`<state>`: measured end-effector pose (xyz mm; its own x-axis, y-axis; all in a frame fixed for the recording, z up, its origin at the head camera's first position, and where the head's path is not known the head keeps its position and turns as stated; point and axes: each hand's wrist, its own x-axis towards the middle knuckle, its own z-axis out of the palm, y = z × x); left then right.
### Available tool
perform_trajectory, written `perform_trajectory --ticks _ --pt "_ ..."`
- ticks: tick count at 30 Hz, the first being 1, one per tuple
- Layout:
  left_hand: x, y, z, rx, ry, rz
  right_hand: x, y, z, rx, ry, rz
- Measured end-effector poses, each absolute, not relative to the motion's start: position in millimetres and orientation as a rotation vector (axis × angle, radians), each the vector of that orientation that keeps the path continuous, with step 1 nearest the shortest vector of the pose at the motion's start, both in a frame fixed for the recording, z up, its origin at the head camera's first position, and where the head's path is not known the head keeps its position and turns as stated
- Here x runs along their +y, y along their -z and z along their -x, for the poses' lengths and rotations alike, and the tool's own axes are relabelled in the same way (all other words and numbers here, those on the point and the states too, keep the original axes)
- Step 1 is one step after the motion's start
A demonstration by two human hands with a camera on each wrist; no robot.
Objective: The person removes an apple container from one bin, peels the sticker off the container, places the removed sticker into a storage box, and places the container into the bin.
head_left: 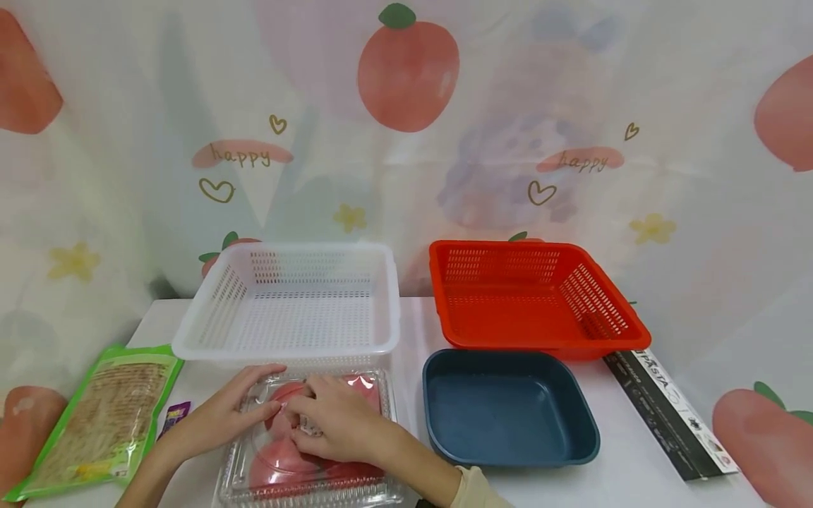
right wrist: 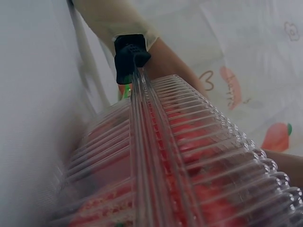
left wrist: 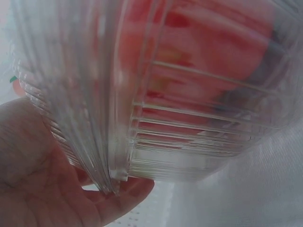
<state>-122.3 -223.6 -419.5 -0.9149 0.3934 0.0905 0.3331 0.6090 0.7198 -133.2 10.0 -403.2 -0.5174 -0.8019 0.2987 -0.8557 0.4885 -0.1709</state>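
White basket [head_left: 311,307] and red basket [head_left: 508,303] stand side by side. In front of the white one is a clear container [head_left: 317,487] with red contents [head_left: 282,462], between a blue tub [head_left: 508,423] and a green-edged bag [head_left: 104,416]. The left hand [head_left: 231,413] grips the container's left edge; the right hand [head_left: 343,420] rests on top, fingers bent, whether pinching anything I cannot tell. A small purple packet [head_left: 174,416] lies beside the bag.
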Motion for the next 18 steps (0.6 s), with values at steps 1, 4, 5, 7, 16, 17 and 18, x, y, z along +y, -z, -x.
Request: perform_trajectory --ticks 1,4,5,7,16,17,18 --pt "-223.7 419.0 122.6 2.736 -1.205 -0.614 9.9 402.8 133.8 -2.562 -0.464 -1.444" --pt "-224.1 417.8 124.3 2.698 -1.217 -0.599 10.0 401.4 135.8 -2.582 -0.508 -1.490" --pt "-224.1 417.3 125.2 2.690 -1.220 -0.596 10.4 400.8 136.6 -2.582 -0.523 -1.510" --pt "-224.0 417.2 126.5 2.690 -1.217 -0.593 11.2 400.4 138.2 -2.575 -0.553 -1.548" --pt "-223.4 418.4 128.6 2.665 -1.264 -0.579 16.1 396.5 144.7 -2.605 -0.669 -1.637" --pt "-223.9 418.2 128.2 2.659 -1.269 -0.577 16.1 395.7 145.2 -2.604 -0.681 -1.648" --pt "-224.3 418.0 127.7 2.655 -1.272 -0.573 16.0 395.0 145.3 -2.602 -0.683 -1.658"
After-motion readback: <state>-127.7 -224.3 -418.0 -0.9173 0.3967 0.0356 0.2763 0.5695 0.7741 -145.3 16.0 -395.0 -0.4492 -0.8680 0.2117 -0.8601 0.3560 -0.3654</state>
